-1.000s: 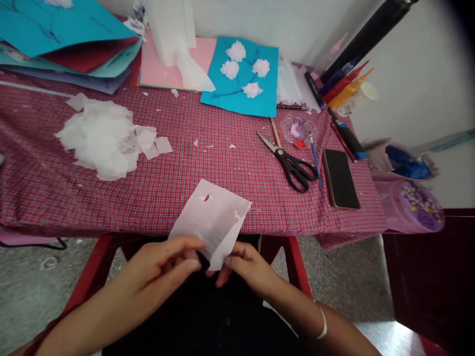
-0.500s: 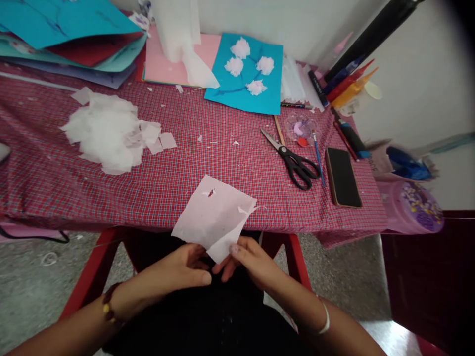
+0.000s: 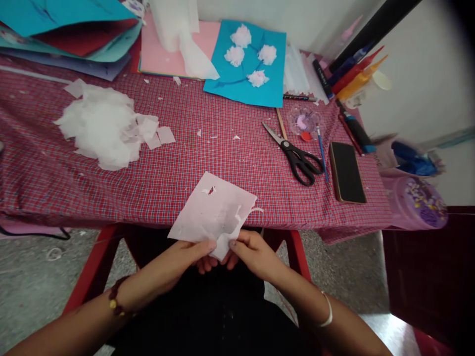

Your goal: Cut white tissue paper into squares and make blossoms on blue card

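Note:
Both my hands pinch the near edge of a thin pale pink tissue sheet (image 3: pixel 213 212) held up over the table's front edge. My left hand (image 3: pixel 185 259) grips its lower middle with thumb and fingers closed. My right hand (image 3: pixel 252 252) pinches the lower right corner, where the sheet is torn and a thin strip curls off. A small hole shows near the sheet's top. My lap is dark below.
The red checked tablecloth (image 3: pixel 185 168) carries a heap of white tissue pieces (image 3: pixel 100 126) at left, black scissors (image 3: pixel 297 155), a phone (image 3: pixel 347 170), a brush, a paint palette (image 3: pixel 304 121), a blue card with white tufts (image 3: pixel 247 64), stacked coloured sheets and bottles at right.
My hands have drawn closer together on the sheet's bottom edge, and the tear at its right side has grown a little. The view has shifted slightly.

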`<action>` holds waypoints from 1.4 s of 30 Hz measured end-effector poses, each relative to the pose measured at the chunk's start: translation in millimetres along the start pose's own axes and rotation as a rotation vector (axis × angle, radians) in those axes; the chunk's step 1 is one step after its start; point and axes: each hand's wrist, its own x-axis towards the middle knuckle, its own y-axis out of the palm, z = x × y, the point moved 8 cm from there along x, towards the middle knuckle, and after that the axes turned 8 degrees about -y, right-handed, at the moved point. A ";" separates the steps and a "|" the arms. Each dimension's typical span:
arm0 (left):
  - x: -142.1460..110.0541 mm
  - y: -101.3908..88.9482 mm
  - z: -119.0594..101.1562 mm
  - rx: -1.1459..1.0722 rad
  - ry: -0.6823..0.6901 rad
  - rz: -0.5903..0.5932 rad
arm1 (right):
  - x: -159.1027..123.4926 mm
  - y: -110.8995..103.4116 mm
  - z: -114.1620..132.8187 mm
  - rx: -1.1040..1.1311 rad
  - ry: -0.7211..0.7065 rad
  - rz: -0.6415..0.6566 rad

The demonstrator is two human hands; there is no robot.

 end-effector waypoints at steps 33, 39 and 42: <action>-17.8 2.7 -21.9 -0.166 0.223 -0.057 | -2.6 -19.9 21.0 0.100 -0.079 -0.311; -35.8 -11.6 -77.6 -0.200 0.026 -0.085 | 16.0 -30.8 101.4 -0.052 -0.195 -0.182; -32.5 -20.2 -118.6 -0.236 0.113 -0.117 | 26.7 -54.2 150.7 -0.354 -0.331 -0.215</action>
